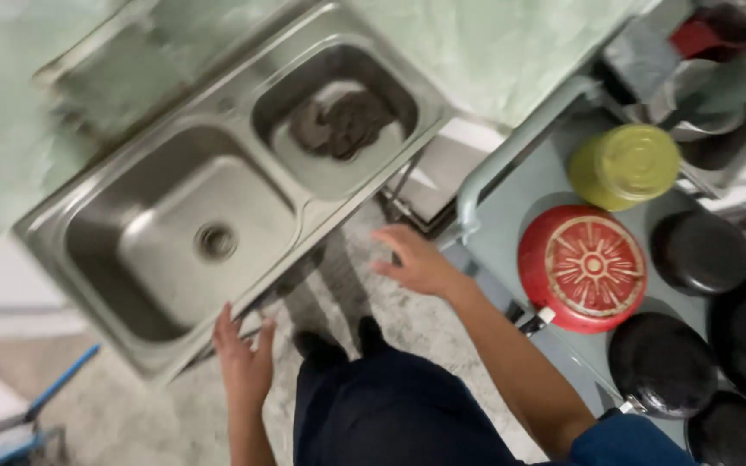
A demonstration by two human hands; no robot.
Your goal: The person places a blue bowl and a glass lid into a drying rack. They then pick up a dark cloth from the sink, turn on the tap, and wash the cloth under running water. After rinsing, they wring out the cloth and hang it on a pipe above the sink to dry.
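From the head view, the left hand (pixel 243 362), grip released, is touching the front rim of the steel sink (pixel 166 345) at 7 o'clock, while the right hand (pixel 416 263), also empty, is hovering nearest the counter (pixel 511 185) rail at 3 o'clock, so steady, flat-palmed contact seems wise.

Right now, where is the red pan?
In the head view the red pan lies upside down on the grey rack, right of the right hand, between the yellow-green pot and black pans.

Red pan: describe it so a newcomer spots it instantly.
Right of the double steel sink stands a grey rack of upturned cookware. The red pan lies bottom-up just beyond the right hand, the only red one with a pale sunburst pattern among black pans.
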